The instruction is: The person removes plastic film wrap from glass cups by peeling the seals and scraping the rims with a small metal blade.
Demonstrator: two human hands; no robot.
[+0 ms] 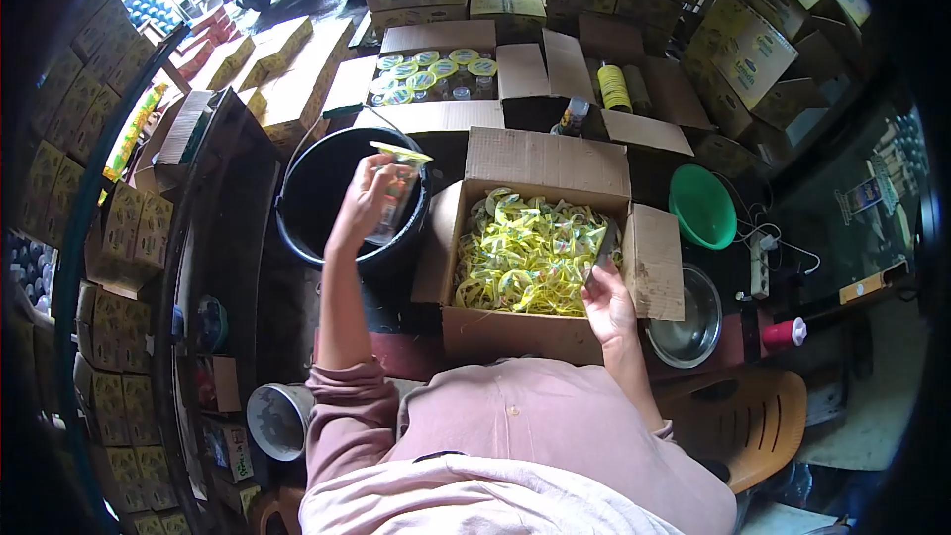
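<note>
My left hand (363, 200) is closed around a clear plastic cup (398, 200) with a yellow printed lid (402, 153), tilted over the rim of a black bucket (287, 223). At the right side of an open cardboard box (543, 157), my right hand (608, 301) is closed on a thin, flat, dark blade-like tool (606, 244); its exact kind is unclear. Yellow and clear plastic trimmings (530, 253) in a tangled heap fill this box, just left of my right hand.
Behind, a carton (436, 117) holds several yellow-lidded cups (421, 79). Another carton (649, 131) contains a yellow stack (613, 89). A green basin (703, 205), a metal bowl (688, 322) and a power strip (760, 265) sit at right. An orange chair (743, 426) stands below.
</note>
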